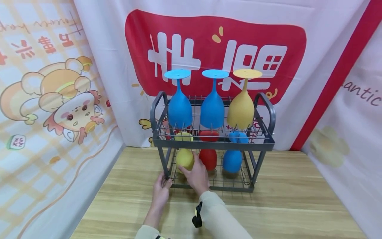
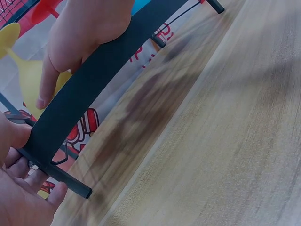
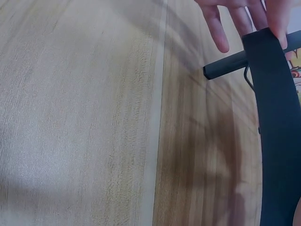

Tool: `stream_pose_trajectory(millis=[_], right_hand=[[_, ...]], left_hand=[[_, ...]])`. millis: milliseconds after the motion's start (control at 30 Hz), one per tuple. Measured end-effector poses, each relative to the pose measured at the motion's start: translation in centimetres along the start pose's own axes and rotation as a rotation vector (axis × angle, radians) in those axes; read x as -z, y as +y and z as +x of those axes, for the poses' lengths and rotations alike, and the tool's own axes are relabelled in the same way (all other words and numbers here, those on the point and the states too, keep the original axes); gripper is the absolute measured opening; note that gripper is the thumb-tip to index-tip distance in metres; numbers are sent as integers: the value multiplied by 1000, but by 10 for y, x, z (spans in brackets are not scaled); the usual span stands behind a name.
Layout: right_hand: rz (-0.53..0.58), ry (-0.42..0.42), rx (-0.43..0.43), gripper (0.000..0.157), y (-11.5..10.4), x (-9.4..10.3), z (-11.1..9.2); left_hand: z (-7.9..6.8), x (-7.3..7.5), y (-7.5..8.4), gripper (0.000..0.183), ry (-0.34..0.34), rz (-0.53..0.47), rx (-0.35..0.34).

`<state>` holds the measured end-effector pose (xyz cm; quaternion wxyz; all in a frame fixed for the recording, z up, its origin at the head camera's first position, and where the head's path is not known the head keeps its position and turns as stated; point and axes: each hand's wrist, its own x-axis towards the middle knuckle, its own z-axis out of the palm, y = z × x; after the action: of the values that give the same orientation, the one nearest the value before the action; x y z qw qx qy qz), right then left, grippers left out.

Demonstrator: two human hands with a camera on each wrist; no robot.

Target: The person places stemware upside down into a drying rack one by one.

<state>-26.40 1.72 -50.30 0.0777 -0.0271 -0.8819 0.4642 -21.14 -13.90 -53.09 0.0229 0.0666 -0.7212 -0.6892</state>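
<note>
A dark two-tier metal rack (image 1: 209, 144) stands on the table, holding upside-down goblets on both tiers. At its front left corner my left hand (image 1: 161, 190) grips the lower frame; the left wrist view shows its thumb on the bar and fingers around the leg (image 2: 70, 182). My right hand (image 1: 197, 175) reaches over the lower front bar and holds the yellow goblet (image 1: 184, 158) by its bowl, thumb in front. Beside that goblet are a red goblet (image 1: 209, 160) and a blue goblet (image 1: 232, 161).
On the upper tier stand two blue goblets (image 1: 180, 111) and an orange-yellow goblet (image 1: 241, 111), feet upward. The wooden table (image 1: 292, 186) is bordered by a printed cloth (image 1: 101, 66) behind and at both sides.
</note>
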Motion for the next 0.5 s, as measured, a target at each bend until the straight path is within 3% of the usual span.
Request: stream_pose_trajectory(millis=[233, 500], right_hand=[[-53, 31, -57, 86, 2, -5, 3], [-84, 29, -59, 85, 3, -8, 6]], left_hand=[[-1, 1, -1, 54, -12, -6, 4], [0, 2, 0, 54, -4, -6, 13]])
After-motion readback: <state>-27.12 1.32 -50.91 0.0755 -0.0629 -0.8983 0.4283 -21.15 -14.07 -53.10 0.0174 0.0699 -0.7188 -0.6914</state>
